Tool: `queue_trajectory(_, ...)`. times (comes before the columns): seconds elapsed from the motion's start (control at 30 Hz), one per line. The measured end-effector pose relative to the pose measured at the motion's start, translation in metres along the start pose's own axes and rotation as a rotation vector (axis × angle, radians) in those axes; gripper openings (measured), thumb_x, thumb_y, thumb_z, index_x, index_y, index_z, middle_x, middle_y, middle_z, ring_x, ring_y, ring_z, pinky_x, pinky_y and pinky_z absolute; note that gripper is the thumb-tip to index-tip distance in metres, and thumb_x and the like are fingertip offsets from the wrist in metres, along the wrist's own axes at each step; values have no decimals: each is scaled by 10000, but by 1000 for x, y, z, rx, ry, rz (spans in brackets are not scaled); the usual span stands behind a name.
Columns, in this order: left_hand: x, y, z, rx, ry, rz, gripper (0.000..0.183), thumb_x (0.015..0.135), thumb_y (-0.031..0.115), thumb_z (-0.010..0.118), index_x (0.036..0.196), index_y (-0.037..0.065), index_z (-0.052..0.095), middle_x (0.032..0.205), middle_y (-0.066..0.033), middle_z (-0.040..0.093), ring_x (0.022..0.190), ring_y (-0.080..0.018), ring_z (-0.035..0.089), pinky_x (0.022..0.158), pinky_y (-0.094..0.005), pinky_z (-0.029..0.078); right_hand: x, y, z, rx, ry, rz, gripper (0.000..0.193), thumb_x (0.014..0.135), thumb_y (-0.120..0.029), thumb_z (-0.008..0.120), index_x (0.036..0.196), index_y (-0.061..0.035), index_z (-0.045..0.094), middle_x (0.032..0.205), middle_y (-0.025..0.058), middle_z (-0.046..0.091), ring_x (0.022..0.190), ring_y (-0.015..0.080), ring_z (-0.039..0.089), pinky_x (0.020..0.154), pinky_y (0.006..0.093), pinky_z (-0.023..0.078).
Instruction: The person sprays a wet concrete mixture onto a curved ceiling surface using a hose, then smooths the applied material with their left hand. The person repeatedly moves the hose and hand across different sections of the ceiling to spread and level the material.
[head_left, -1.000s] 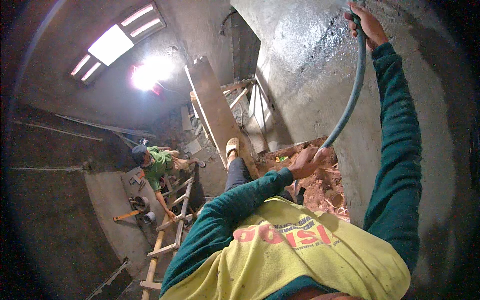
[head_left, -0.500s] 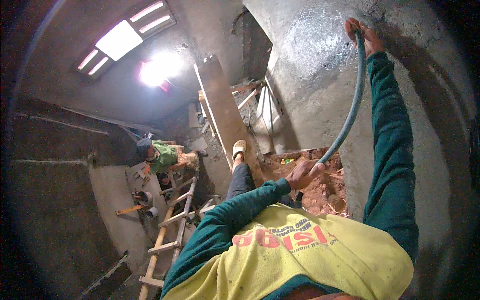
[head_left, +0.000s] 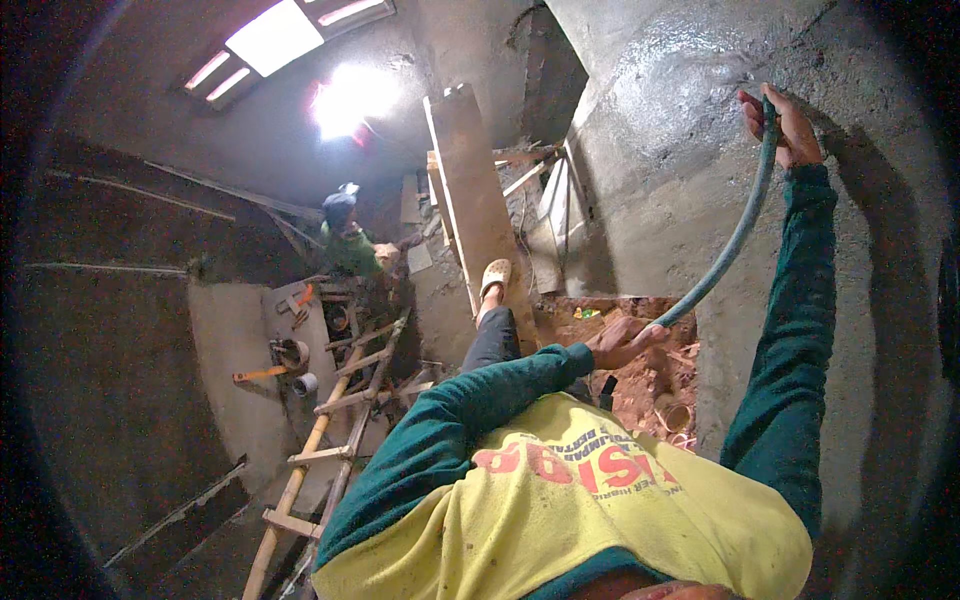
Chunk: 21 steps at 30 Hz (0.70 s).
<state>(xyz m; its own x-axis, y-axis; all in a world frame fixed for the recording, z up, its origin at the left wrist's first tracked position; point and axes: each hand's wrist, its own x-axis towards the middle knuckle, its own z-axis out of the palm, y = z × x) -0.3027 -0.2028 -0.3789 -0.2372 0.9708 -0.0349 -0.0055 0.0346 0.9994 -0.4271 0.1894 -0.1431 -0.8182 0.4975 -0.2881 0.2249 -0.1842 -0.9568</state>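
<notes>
A blue-green hose curves up between my two hands. My right hand grips its upper end against the grey cement wall, at the far right. Water splashes there, and the wall around it is wet and shiny. Lower down, near my chest, my left hand is closed around the hose's lower stretch. Beyond that hand the rest of the hose is hidden.
My foot in a pale clog stands on a long wooden plank. A bamboo ladder leans at the left. Behind it a co-worker in green is near tools and buckets. Reddish rubble lies below my left hand.
My right hand has moved slightly down along the wall with the hose end. The co-worker has gone from bent over to more upright. The whole view has shifted a little.
</notes>
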Motion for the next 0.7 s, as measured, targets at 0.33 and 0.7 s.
queue_trajectory(0.33, -8, -16, 20, -167, 257, 2, 612, 1070, 555, 402, 740, 49, 501, 613, -69, 361, 576, -193, 364, 530, -445, 300, 15, 35, 42, -333, 253, -137, 326, 1053, -293, 513, 1133, 6, 615, 893, 106, 725, 662, 181, 653, 570, 333, 538)
queue_trajectory(0.7, -18, -33, 41, -170, 430, -14, 715, 1058, 601, 412, 695, 7, 574, 581, -110, 419, 552, -221, 412, 541, -470, 321, 31, 50, 68, -503, 280, -194, 454, 1056, -266, 499, 1447, -55, 407, 953, 112, 672, 534, 107, 470, 452, 295, 422)
